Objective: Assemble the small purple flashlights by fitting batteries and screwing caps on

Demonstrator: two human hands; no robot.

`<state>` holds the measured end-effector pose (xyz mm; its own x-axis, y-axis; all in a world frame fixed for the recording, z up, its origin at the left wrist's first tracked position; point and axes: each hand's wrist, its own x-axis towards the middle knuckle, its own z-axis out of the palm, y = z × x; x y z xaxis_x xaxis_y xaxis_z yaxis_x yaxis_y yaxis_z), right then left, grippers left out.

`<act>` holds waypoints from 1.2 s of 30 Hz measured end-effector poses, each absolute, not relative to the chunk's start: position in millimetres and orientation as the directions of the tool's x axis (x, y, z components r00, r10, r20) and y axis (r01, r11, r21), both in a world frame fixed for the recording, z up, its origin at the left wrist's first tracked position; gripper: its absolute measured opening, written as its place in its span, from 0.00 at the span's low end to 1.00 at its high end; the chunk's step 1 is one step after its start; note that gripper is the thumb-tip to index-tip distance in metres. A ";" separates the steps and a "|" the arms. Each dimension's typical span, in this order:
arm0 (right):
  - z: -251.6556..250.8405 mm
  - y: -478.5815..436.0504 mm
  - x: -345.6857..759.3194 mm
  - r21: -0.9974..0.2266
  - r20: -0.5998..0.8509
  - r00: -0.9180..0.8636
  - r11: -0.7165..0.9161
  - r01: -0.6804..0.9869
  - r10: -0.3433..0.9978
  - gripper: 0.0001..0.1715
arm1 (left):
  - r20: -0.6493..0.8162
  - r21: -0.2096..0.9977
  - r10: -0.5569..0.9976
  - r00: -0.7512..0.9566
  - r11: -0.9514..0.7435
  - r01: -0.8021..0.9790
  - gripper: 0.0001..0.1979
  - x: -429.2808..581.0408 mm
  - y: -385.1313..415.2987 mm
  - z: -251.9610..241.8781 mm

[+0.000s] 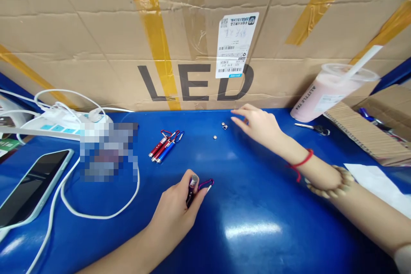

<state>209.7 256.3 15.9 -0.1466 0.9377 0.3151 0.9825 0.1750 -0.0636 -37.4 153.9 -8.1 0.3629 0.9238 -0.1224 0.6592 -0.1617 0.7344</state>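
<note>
My left hand [180,201] is wrapped round a small dark flashlight [192,185], its silver end pointing up. A purple carabiner clip [206,183] sticks out past the thumb. Farther back, my right hand [257,124] reaches over the table with fingers apart and nothing visible in them. Just left of its fingertips lie small silver button cells [224,126], and a single button cell [215,137] sits a little nearer to me. Several slim red and blue keychain flashlights [162,147] with carabiner clips lie side by side at the left.
A cardboard box [105,43] stands along the blue table's [244,197] back edge. At the right are a pink drink cup [321,94], a key [313,129], an open carton [362,137] and white paper [379,182]. A phone [35,184], white cables [96,217] and a power strip [61,126] lie left.
</note>
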 end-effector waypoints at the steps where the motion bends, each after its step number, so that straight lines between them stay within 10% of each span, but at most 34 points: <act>1: 15.0 265.4 211.6 -0.031 0.322 -0.091 0.106 0.994 0.942 0.18 | -0.115 0.731 0.928 0.355 -0.163 0.663 0.11 -37.9 153.7 -7.8; 7: 10.9 303.7 218.3 -0.032 0.214 0.171 -0.168 0.985 0.962 0.24 | -0.099 0.740 0.941 0.324 -0.148 0.656 0.13 -38.5 152.6 -7.9; 17: -2.0 320.9 218.5 -0.203 0.217 0.214 -0.171 0.964 0.952 0.17 | -0.025 0.731 0.938 0.346 -0.219 0.647 0.12 -38.8 152.0 -10.0; 36: 18.5 241.7 214.5 -0.418 -0.248 -0.180 0.062 0.906 0.952 0.14 | -0.063 0.874 0.872 0.486 -0.188 0.449 0.12 -41.4 148.8 1.7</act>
